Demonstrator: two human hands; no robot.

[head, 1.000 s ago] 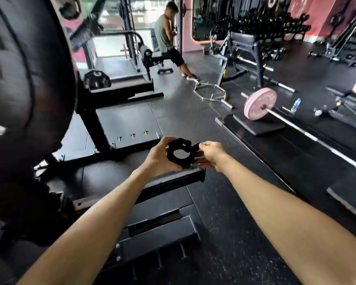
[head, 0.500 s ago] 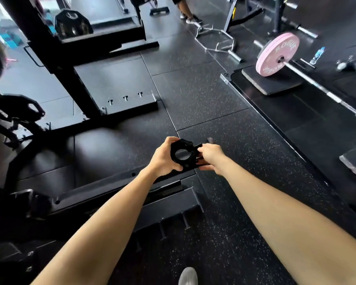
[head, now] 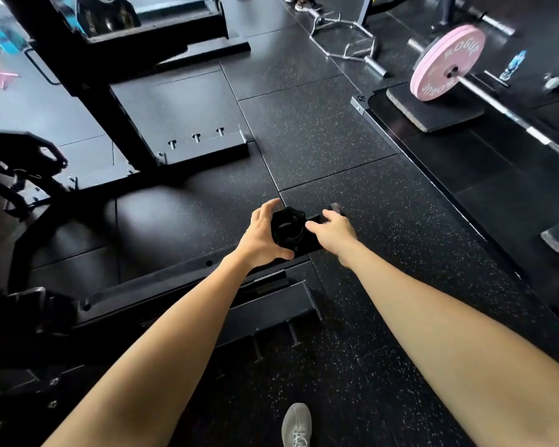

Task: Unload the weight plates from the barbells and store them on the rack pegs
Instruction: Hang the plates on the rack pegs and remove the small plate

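A black ring-shaped barbell collar [head: 286, 229] is held in front of me over the dark rubber floor. My left hand [head: 260, 235] wraps around its left side. My right hand [head: 334, 233] pinches the collar's lever on its right side. A pink weight plate [head: 446, 64] sits on a barbell [head: 510, 114] at the far right, resting on a pad. A black plate [head: 107, 16] leans on the rack [head: 88, 75] at the top left.
The rack's low black base beams [head: 162, 279] run across the floor just beneath my hands. A chrome hex bar [head: 342, 37] lies at the top centre. A water bottle [head: 513, 64] stands beyond the pink plate. My grey shoe [head: 297, 424] shows at the bottom.
My view has tilted down toward the floor; the big black plate at the left has left the frame. Both hands still hold the collar, now lower over the rack's base beam.
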